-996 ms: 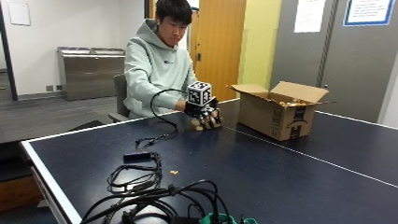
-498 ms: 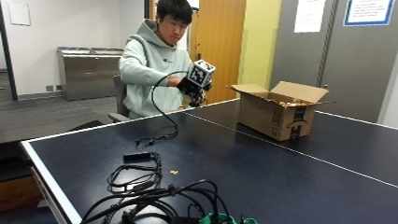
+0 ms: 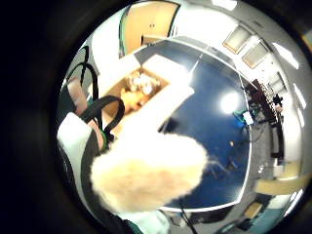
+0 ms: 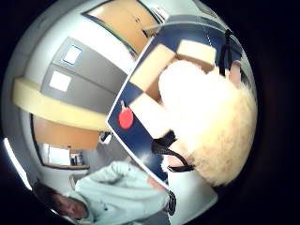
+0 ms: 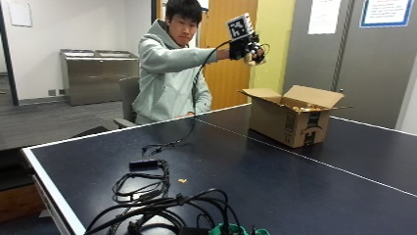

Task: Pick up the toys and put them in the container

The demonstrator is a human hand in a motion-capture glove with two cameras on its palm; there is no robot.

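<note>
- Nearest the outside camera, a tangle of black cables point(image 5: 153, 208) lies on the dark blue tabletop point(image 5: 261, 181), with a small crumb point(image 5: 183, 180) just beside the cables.
- Farther along the tabletop, beyond the white centre line, stands an open cardboard box point(image 5: 294, 115), flaps spread, with pale items showing inside it in the little finger side palm view point(image 3: 141, 85).
- Above and behind the box's near side, the seated person in a pale green hoodie point(image 5: 168, 73) raises the gloved right hand point(image 5: 251, 49) well clear of the tabletop.
- The fingers are curled round 1 fluffy cream toy point(image 5: 250, 57); it fills much of both palm views point(image 3: 148, 170) point(image 4: 211, 122).
- A red paddle point(image 4: 125, 118) lies on the tabletop near the box.
</note>
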